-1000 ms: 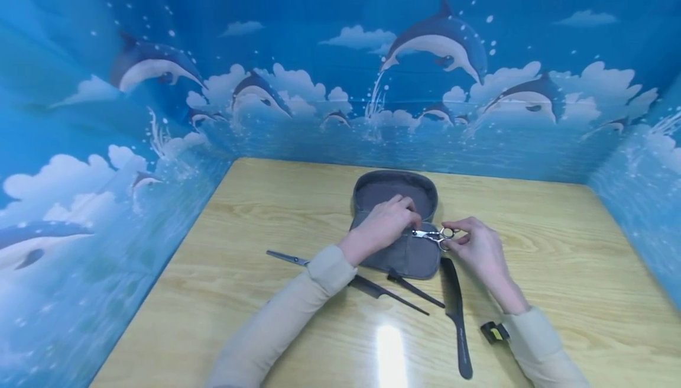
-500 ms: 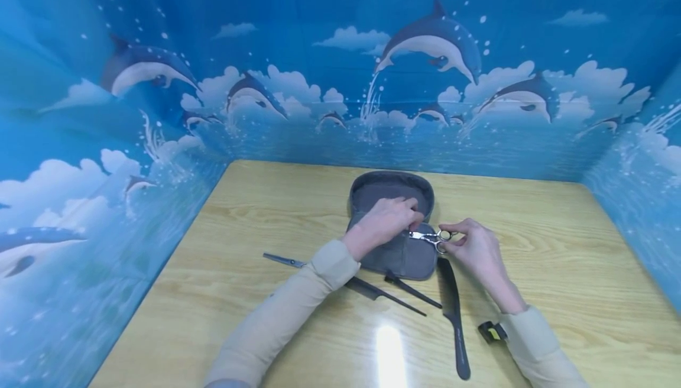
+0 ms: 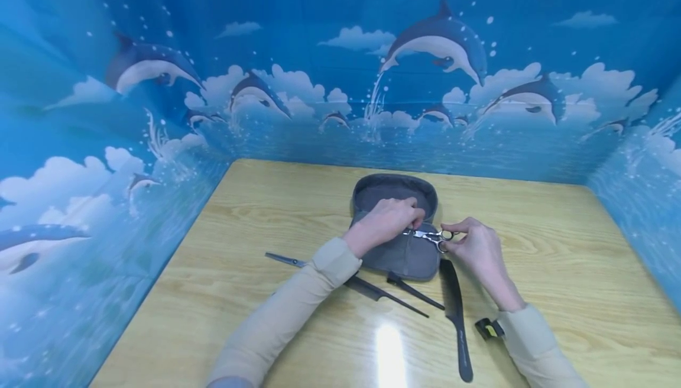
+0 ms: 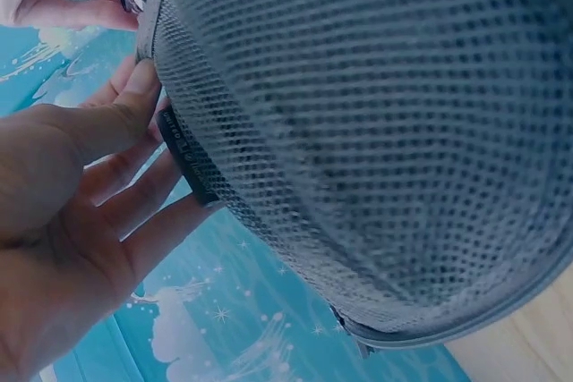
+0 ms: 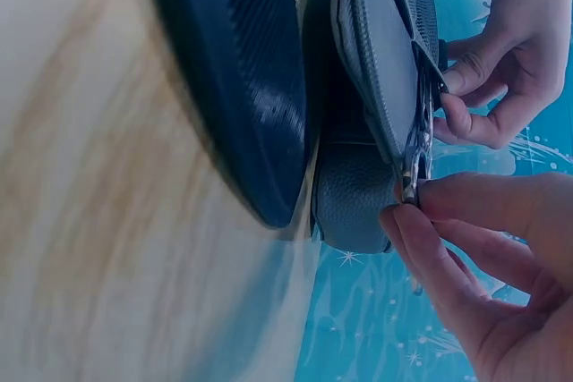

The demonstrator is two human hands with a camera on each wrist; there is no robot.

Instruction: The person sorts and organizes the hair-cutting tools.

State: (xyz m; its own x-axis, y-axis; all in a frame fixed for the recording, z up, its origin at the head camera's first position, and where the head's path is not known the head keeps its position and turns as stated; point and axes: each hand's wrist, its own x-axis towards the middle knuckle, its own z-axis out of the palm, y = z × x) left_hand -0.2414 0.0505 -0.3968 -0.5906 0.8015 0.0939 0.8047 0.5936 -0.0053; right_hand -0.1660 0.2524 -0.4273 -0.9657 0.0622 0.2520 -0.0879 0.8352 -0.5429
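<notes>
A dark grey zip case (image 3: 395, 182) lies unfolded on the table. My left hand (image 3: 384, 222) reaches over its middle. In the left wrist view, the thumb and fingers of my left hand (image 4: 98, 185) pinch the edge of a mesh pocket (image 4: 358, 131) beside a black label (image 4: 186, 158). My right hand (image 3: 479, 252) pinches silver scissors (image 3: 432, 236) by the finger rings, at the case's right side. Their blades point left toward my left fingers; the tips are hidden. In the right wrist view, the scissors (image 5: 417, 154) lie against the case's pocket.
In front of the case lie a tail comb (image 3: 367, 287), a smaller black tool (image 3: 412, 289) and a wide black comb (image 3: 453, 305). More scissors (image 3: 284, 259) lie partly under my left sleeve. A small black-and-yellow object (image 3: 488, 329) is by my right cuff. Dolphin-print sheets surround the table.
Both hands stay nearly in place with the same holds. Slightly more of the scissors' blade shows beside the left fingers. The head view has shifted a little.
</notes>
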